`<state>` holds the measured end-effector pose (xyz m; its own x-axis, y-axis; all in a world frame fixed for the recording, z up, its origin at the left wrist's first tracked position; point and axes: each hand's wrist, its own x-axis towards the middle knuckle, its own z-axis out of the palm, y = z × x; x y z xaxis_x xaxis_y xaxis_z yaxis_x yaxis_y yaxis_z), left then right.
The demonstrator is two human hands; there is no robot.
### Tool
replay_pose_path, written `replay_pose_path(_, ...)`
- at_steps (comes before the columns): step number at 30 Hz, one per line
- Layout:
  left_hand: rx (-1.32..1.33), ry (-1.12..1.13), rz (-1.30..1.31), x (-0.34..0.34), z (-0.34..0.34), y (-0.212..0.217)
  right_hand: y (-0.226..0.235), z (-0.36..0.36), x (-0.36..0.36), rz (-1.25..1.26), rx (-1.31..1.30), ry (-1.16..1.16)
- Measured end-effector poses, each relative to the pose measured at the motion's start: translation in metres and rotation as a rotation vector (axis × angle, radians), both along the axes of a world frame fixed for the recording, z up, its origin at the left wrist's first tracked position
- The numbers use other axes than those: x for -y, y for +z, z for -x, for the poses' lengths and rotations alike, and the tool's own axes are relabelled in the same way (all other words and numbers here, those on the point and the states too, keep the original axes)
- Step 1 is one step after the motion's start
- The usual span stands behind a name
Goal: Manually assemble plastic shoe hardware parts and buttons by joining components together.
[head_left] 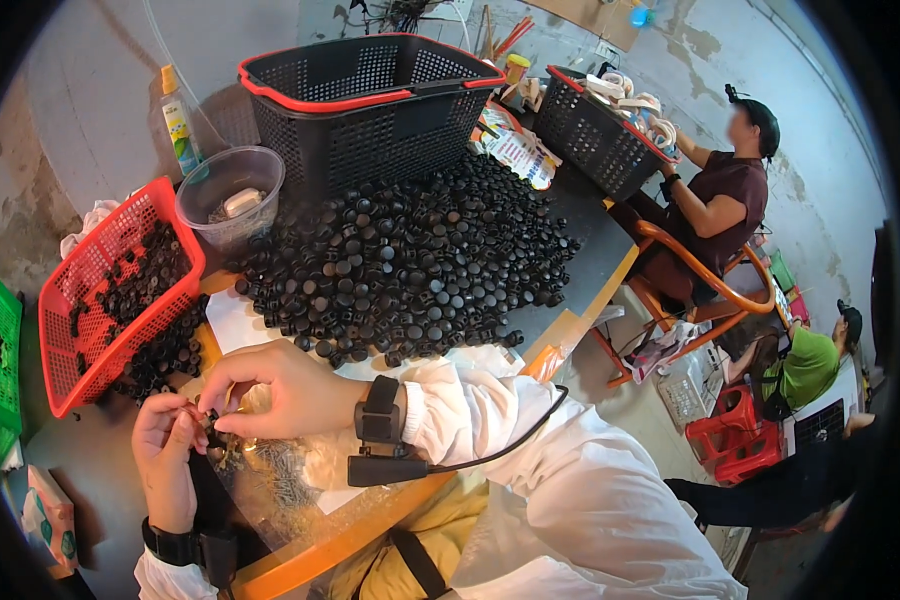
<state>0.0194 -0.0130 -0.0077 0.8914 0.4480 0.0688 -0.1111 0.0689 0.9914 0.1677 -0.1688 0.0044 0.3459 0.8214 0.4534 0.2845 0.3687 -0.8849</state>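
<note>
My left hand (167, 452) and my right hand (285, 385) meet at the table's near left edge, fingertips almost touching. The right thumb and forefinger pinch a small black plastic part (213, 416). Curled fingers close my left hand on something too small to make out. Just below the hands, thin metal pins or screws (282, 478) lie loose on a clear plastic sheet. Beyond my right forearm spreads a big heap of small round black plastic caps (400, 255). Both wrists wear black straps with a small device.
A red basket (70, 295) of small black parts, a green basket (3, 400), a clear bowl (205, 208) and a spray bottle (178, 125) stand left. A tall black basket (365, 140) stands behind the heap. One person (720, 200) handles another basket (595, 140); others sit farther right.
</note>
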Motion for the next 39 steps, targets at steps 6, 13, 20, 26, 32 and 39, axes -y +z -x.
replay_pose_path(6, 0.049, 0.085, -0.121, -0.004, 0.010, -0.006, 0.002, 0.004, 0.001, 0.125, 0.146, 0.068)
replay_pose_path(13, 0.130, -0.012, -0.151, 0.007, 0.000, 0.003, -0.005, 0.001, 0.004, 0.221, -0.114, 0.008)
replay_pose_path(20, 0.139, 0.052, -0.400, 0.003, 0.005, 0.007, -0.005, 0.003, 0.001, 0.196, -0.293, 0.105)
replay_pose_path(26, 0.238, 0.155, -0.810, 0.000, 0.005, 0.005, 0.000, 0.005, 0.001, 0.239, -0.223, 0.080)
replay_pose_path(32, 0.278, 0.174, -0.882, 0.002, 0.006, 0.006, -0.005, 0.007, 0.000, 0.248, -0.293, 0.083)
replay_pose_path(39, 0.126, 0.420, -1.360, -0.040, -0.006, 0.011, -0.005, 0.001, 0.001, 0.174, -0.450, 0.008)
